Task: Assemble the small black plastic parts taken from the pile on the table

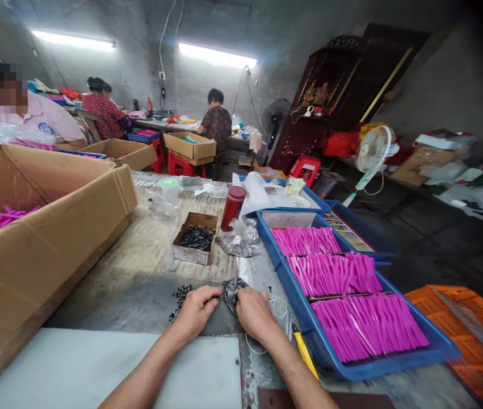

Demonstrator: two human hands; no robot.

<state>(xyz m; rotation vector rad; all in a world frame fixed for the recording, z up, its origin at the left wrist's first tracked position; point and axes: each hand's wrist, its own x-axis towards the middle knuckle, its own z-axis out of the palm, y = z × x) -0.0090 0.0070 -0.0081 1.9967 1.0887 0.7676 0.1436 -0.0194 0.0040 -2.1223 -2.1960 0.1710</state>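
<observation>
My right hand [255, 311] is closed at the edge of a small crumpled black plastic bag [232, 291] on the worktable. Its fingers are partly hidden behind the bag and the hand itself. Just left of the bag is my left hand [201, 307], thumb and fingers pressed together; whatever they may hold is too small to make out. A loose pile of small black parts [180, 298] lies beside the left hand. Farther back, a small cardboard box [194, 255] contains many similar-looking black pieces.
On the right, a blue tray [352, 369] holds rows of magenta strips [369, 326]; a yellow-handled tool [305, 355] lies alongside. A large cardboard box [54, 250] stands left. A white board [109, 363] lies in front, a red canister [232, 207] behind. Other people sit farther off.
</observation>
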